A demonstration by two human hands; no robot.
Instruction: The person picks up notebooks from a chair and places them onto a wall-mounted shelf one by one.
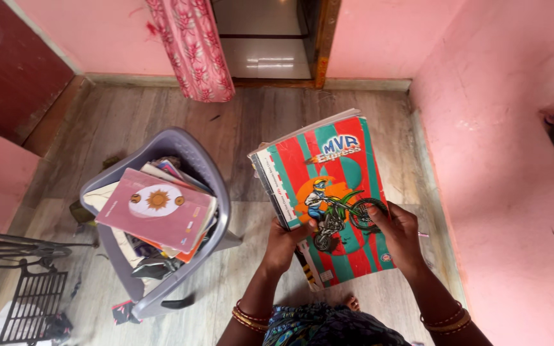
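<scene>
Spiral-bound notebooks with glossy card covers (328,192) sit stacked in the person's two hands, held up over the grey wood-grain floor (129,122) in front of the body. The top cover is striped in red, teal and cream, with an orange disc behind a cartoon rider in a helmet on a green motorbike, and lettering across the upper part. A dark wire coil runs down the stack's left edge, and the pale page edges of at least one more book show along the top and left. At the lower left corner a yellow-and-black striped cover peeks out from beneath.

The left hand (285,247) grips the stack's lower left edge, fingers curled around it with the thumb laid on the cover near the motorbike's front wheel. The right hand (400,234) clasps the right edge lower down, thumb on the cover beside the rear wheel, the other fingers tucked behind. Both wrists carry gold and red bangles.

To the left, well apart from the stack, a grey plastic chair (206,173) holds a loose heap of books; uppermost lies a pink book with a sun emblem on a white oval (156,208), tilted across the seat. A pink floral curtain (193,48) hangs by the doorway at the far wall, and pink plaster walls (501,160) close the room on the right. A black metal frame (30,288) stands at the lower left.
</scene>
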